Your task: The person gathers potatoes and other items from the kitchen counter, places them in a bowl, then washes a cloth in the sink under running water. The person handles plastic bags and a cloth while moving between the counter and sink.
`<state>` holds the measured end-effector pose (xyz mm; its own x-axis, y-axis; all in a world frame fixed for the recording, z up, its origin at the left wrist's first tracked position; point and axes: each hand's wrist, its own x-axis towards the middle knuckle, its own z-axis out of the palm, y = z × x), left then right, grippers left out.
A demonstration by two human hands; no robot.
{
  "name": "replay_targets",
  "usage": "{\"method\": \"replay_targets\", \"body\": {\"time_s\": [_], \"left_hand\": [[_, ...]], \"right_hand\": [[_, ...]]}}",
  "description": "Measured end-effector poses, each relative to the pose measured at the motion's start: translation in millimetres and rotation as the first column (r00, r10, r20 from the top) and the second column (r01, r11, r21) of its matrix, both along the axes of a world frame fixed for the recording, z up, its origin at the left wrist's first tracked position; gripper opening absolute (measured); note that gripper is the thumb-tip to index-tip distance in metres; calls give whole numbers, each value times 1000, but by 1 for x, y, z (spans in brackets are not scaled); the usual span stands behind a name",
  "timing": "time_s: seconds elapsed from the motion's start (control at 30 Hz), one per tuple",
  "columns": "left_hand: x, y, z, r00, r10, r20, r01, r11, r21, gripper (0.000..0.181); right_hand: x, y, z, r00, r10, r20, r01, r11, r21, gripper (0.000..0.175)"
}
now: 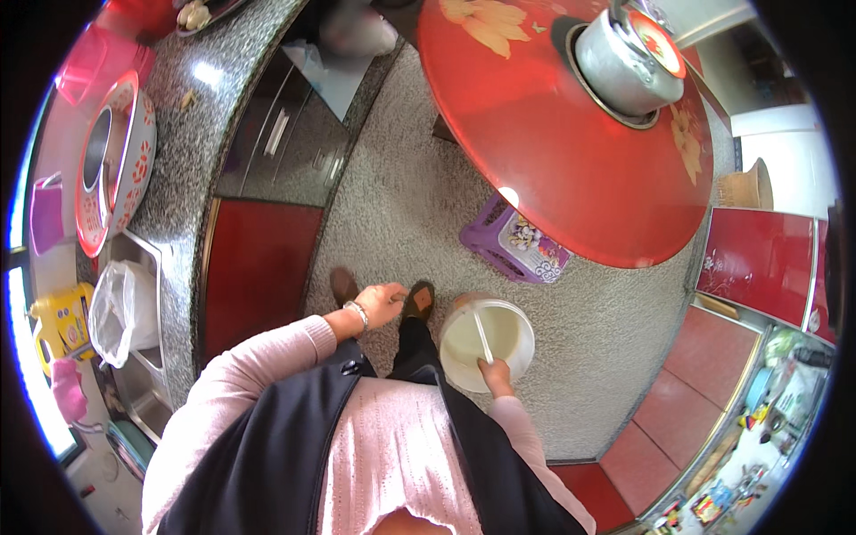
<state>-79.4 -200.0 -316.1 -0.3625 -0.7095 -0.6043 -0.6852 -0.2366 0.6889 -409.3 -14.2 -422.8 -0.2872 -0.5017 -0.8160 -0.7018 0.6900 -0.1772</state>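
Note:
My right hand grips the white handle of a white plastic bucket. The bucket hangs or stands low over the floor, on the right of my legs; which one I cannot tell. Its inside looks pale cream, and whether liquid lies in it is unclear. My left hand, with a bracelet at the wrist, is held in front of me above my brown shoes. Its fingers are loosely curled together, with nothing visible in them.
Ahead on the right is a round red table bearing a metal kettle. A purple stool is partly under it. Along the left runs a granite counter with an enamel basin, a sink and a plastic bag.

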Motion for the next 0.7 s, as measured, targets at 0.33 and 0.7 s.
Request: {"method": "replay_targets", "body": {"time_s": [0.33, 0.7], "left_hand": [[18, 12, -16, 999, 20, -45, -11, 983, 183, 27], [67, -66, -5, 970, 233, -67, -223, 966, 130, 28]], "right_hand": [[73, -80, 89, 976, 198, 94, -204, 977, 67, 44], [175, -228, 80, 944, -203, 261, 236, 966, -102, 37]]}}
